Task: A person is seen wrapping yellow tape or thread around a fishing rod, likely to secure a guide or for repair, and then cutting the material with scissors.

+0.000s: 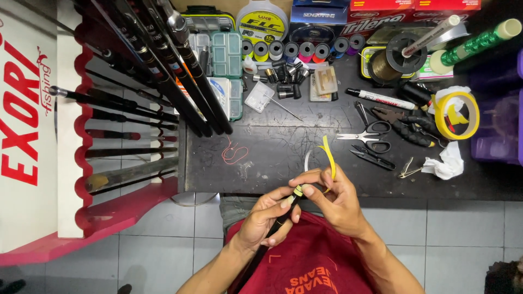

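yellow tape at a rod tip, held over the lap

left hand [268,213] fingers grip the slim black rod [278,223]; right hand [332,198] pinches the narrow yellow tape strip [328,155] at its tip, near the dark worktop [283,147] edge; slack tape could likely wrinkle or stick to itself

One pair of scissors [370,136], one marker [380,98], one yellow tape roll [456,115], two hands.

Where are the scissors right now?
In the head view, the scissors lie on the dark worktable, right of centre, between the black pliers and black snips.

Scissors [370,136] on dark workbench [272,163], yellow tape roll [456,115], thread spools [289,50], marker [381,99], rod rack [109,125]
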